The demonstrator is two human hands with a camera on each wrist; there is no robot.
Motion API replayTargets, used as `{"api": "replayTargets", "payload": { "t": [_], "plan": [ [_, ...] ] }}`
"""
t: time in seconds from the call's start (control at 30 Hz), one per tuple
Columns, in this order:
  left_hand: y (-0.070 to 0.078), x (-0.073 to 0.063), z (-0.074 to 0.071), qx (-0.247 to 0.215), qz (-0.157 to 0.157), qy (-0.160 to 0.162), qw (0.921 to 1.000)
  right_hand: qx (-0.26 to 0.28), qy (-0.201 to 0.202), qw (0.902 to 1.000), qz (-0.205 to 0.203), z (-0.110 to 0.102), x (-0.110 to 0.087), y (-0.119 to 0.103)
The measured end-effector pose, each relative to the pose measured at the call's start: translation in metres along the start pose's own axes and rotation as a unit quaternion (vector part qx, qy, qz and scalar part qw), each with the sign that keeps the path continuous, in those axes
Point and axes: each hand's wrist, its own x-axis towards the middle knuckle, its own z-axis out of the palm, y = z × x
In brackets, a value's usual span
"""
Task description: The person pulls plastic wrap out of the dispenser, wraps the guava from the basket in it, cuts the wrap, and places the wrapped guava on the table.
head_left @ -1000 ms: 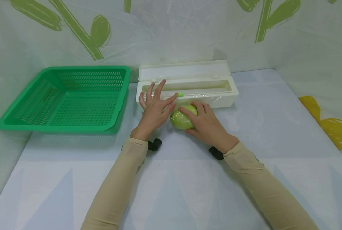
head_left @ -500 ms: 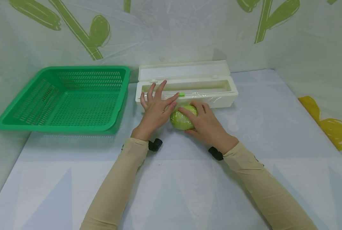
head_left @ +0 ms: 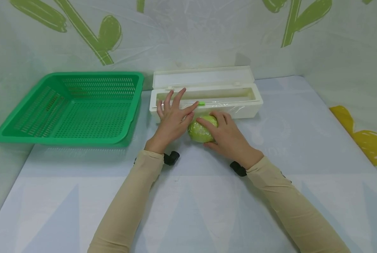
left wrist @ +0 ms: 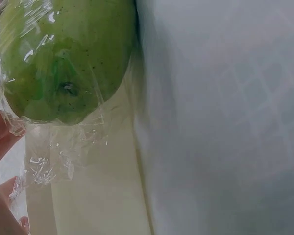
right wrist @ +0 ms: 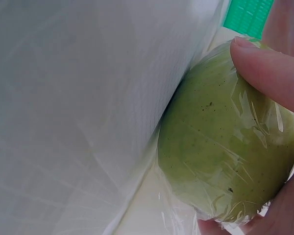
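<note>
A round green speckled fruit, wrapped in clear cling film, sits on the table against the front of a white cling film box. My right hand grips the fruit from the right, thumb over its film-covered side. Left of the fruit, my left hand lies over the box with fingers spread and fairly straight. Its index fingertip touches a small green slider on the box's front edge. Film stretches from the fruit to the box. In the left wrist view, fingers show only at the left edge.
The box's lid stands raised at the back, close to the wall. To the left is a green plastic basket with slotted sides. A pale blue and white cloth covers the table.
My left index finger and the green slider have shifted slightly to the right along the box edge. The right hand and the fruit stay in place.
</note>
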Motion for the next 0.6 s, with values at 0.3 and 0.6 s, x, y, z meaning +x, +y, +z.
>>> {"api": "replayTargets", "payload": {
  "t": [0.3, 0.6],
  "plan": [
    [0.0032, 0.0027, 0.0, 0.012, -0.005, -0.015, 0.9998, 0.006, 0.015, 0.9998, -0.008, 0.0012, 0.0002, 0.0014],
    [0.0047, 0.0024, 0.0023, 0.004, -0.015, -0.017, 0.9997, 0.01, 0.014, 0.9998, -0.012, 0.0015, 0.0005, 0.0023]
  ]
}}
